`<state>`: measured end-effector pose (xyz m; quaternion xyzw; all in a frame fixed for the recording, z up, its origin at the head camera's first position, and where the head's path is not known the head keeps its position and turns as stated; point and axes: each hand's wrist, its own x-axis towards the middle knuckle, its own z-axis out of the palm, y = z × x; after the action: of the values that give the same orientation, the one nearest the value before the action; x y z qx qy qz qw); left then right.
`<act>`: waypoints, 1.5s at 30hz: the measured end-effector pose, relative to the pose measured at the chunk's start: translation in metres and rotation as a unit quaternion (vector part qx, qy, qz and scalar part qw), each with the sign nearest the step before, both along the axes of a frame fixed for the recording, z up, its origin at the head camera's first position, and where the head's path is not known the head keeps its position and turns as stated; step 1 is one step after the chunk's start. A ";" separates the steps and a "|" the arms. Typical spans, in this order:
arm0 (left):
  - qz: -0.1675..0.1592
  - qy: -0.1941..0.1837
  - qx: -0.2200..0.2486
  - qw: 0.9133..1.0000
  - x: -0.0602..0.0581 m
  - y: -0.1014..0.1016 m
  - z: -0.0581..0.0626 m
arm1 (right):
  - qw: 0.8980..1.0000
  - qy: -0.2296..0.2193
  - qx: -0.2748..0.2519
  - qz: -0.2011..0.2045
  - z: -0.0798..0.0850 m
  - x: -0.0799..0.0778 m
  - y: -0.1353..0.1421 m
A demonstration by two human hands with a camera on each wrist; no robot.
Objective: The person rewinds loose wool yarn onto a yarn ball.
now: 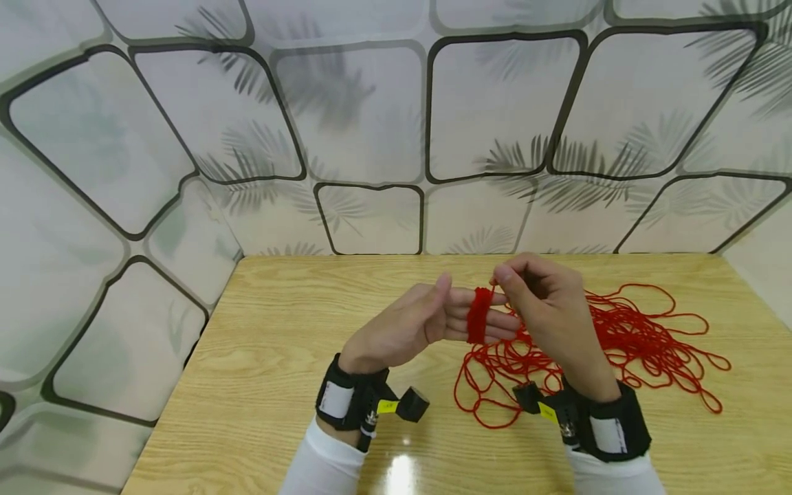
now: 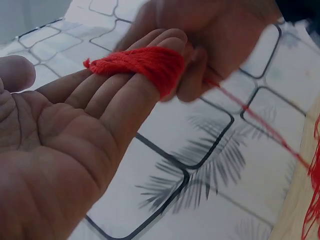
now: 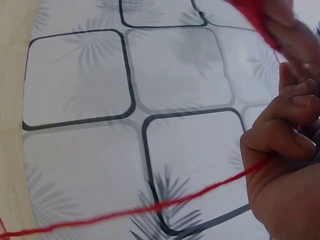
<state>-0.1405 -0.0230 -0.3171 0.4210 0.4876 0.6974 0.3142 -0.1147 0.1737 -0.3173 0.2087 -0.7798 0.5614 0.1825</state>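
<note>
My left hand [image 1: 408, 320] is held palm up above the table, its fingers straight and side by side. Around those fingers runs a thick band of wound red yarn [image 1: 479, 316], many strands deep in the left wrist view. Close by the left fingertips, my right hand [image 1: 553, 302] pinches the yarn strand [image 1: 493, 283] between thumb and curled fingers. In the right wrist view the strand [image 3: 200, 192] trails from the curled right fingers [image 3: 275, 137] toward the lower left. A loose heap of red yarn [image 1: 643, 337] lies on the table under and beyond the right hand.
The wooden table [image 1: 266, 357] stands against a wall covering [image 1: 365, 110] with dark outlines and leaf prints. Loose yarn loops spread over the table's right half. Each wrist wears a black strap [image 1: 609, 426] with a small camera.
</note>
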 end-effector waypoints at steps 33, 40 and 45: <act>0.033 -0.112 0.257 0.959 -0.015 -0.010 -0.005 | 0.986 -0.087 0.066 0.130 -0.023 -0.012 -0.018; 0.034 -0.125 0.289 0.948 -0.016 -0.008 -0.004 | 0.984 -0.090 0.069 0.135 -0.023 -0.011 -0.026; 0.069 -0.133 0.294 0.944 -0.015 -0.003 -0.005 | 0.983 -0.093 0.090 0.127 -0.020 -0.008 -0.031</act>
<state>-0.1551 -0.0257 -0.3220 0.3630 0.2425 0.8795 0.1897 -0.1223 0.1425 -0.3370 0.2687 -0.8079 0.5243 0.0168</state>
